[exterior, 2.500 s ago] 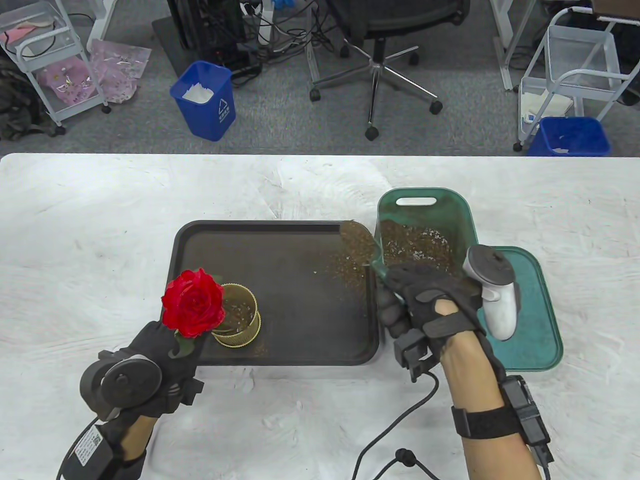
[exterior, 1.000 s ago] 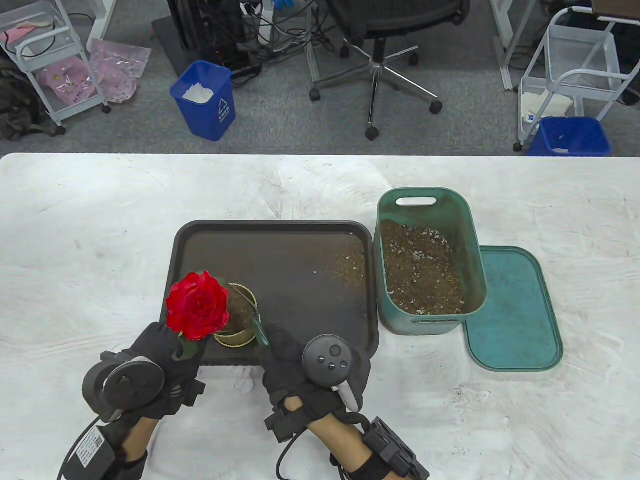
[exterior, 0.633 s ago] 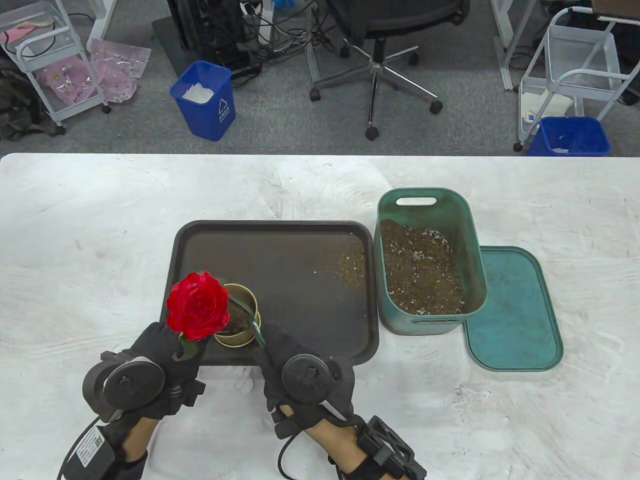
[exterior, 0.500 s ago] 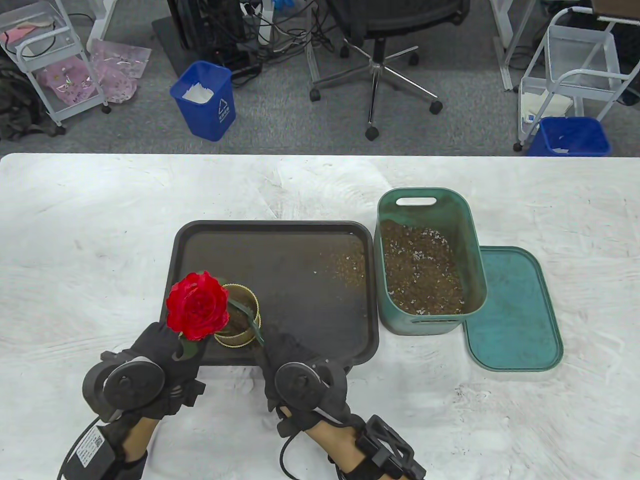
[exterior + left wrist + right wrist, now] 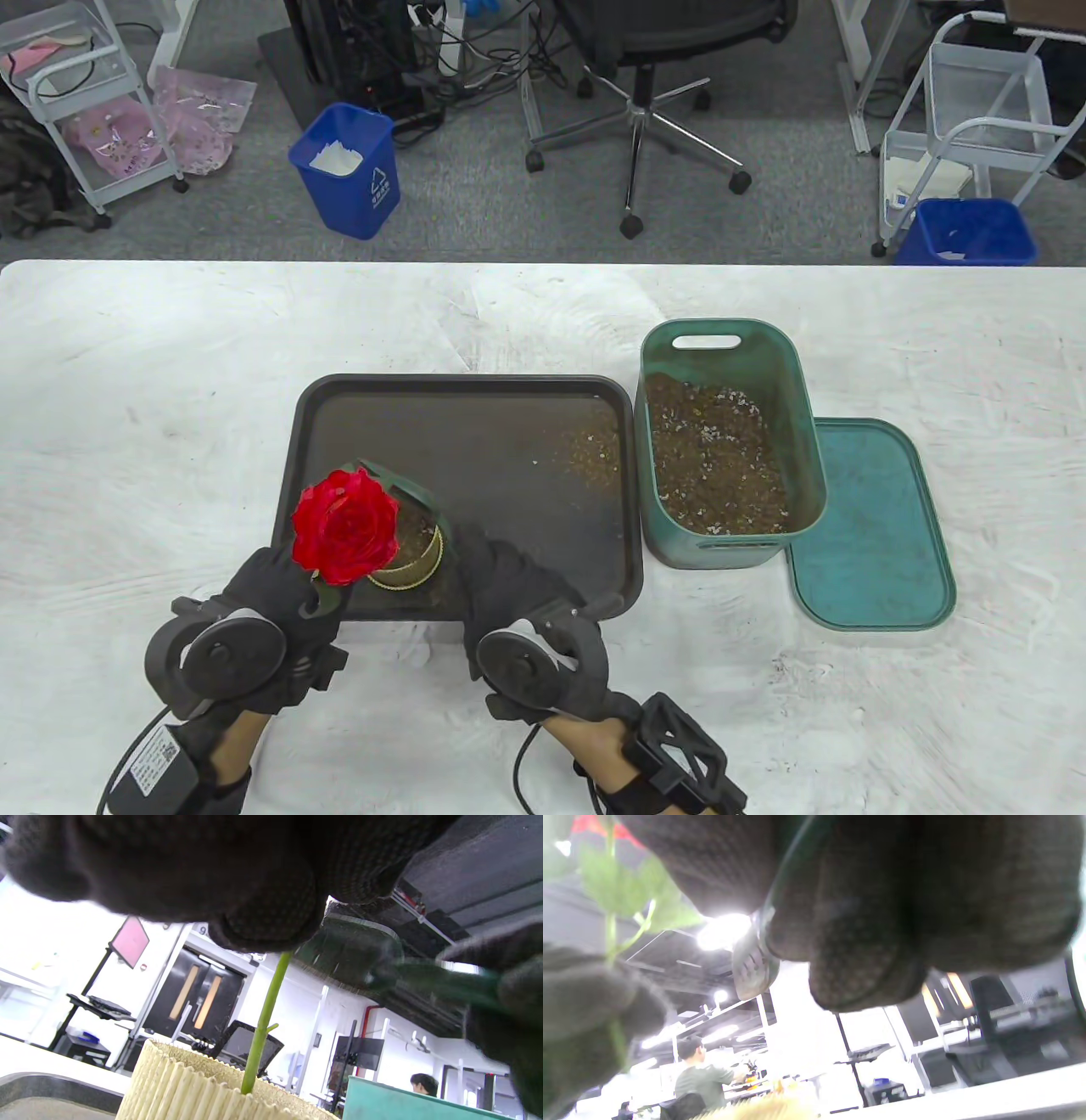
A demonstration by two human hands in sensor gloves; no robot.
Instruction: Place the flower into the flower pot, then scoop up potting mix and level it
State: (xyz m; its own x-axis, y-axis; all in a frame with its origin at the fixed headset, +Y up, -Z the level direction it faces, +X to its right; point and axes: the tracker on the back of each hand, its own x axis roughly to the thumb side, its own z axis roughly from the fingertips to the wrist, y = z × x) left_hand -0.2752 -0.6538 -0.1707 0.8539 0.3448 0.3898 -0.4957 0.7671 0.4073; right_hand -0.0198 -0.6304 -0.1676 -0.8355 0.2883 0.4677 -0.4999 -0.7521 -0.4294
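A red rose stands over a ribbed gold flower pot at the near-left corner of the dark tray. My left hand pinches its green stem, which runs down into the pot. My right hand grips the handle of a green scoop, its blade held over the pot's far rim. In the left wrist view the scoop hangs above the pot. The pot holds brown potting mix.
A green bin of potting mix stands right of the tray, its lid flat beside it. Spilled mix lies on the tray's right side. A chair, blue bins and carts stand beyond the table's far edge.
My right hand carried the loaded scoop from the bin over to the pot and tipped it there; the scoop now sits over the pot's far rim. The rose shifted slightly right.
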